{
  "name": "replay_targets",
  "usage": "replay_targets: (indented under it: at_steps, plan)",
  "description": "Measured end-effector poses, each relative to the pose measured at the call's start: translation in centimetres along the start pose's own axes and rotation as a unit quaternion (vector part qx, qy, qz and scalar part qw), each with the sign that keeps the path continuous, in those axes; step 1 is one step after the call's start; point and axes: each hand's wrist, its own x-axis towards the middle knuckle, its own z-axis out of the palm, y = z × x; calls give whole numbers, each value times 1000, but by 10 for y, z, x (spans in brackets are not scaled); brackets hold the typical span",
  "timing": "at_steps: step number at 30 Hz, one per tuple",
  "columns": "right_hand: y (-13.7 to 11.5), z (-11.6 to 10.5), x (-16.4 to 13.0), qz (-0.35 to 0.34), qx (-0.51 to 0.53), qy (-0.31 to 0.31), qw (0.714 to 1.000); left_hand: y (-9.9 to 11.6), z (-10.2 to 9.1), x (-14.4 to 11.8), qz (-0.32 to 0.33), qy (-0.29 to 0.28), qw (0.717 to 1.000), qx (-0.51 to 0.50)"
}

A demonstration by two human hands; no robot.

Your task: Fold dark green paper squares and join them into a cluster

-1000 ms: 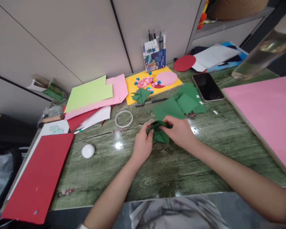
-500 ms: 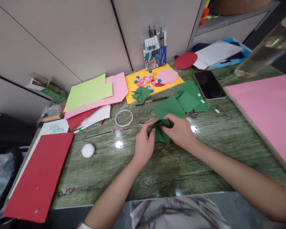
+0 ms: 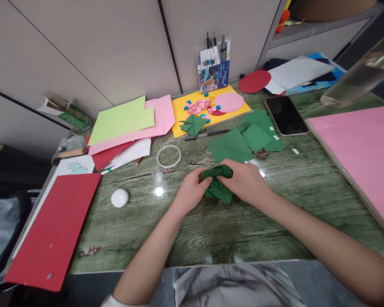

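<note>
Green folded paper point(image 3: 218, 184) lay on the table point(image 3: 230, 230) between both hands, left hand point(image 3: 191, 192) pinching its left edge, right hand point(image 3: 245, 181) pinching its right; both equally near, its pointed end facing the person.

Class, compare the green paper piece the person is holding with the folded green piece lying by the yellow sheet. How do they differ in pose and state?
The held green piece is gripped between the left hand and right hand; the folded green piece lies untouched, overlapping the yellow sheet.
The held green piece looks bunched and rounded; the folded green piece shows flat, pointed flaps.
The held green piece sits nearer the person.
Both are dark green paper.
</note>
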Motion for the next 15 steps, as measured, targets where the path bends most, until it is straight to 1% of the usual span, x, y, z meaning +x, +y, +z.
replay_targets:
  at_steps: [5, 12, 15]
  plan:
    - [2, 3, 1, -1, -6, 9, 1000, -1, 3, -1, 9, 20, 1000, 20]
    - [2, 1, 1, -11, 39, 17, 999, -2, 5, 1, -4, 13, 999, -51]
    - [3, 1, 0, -14, 32, 17, 999, 1, 5, 0, -7, 4, 997, -72]
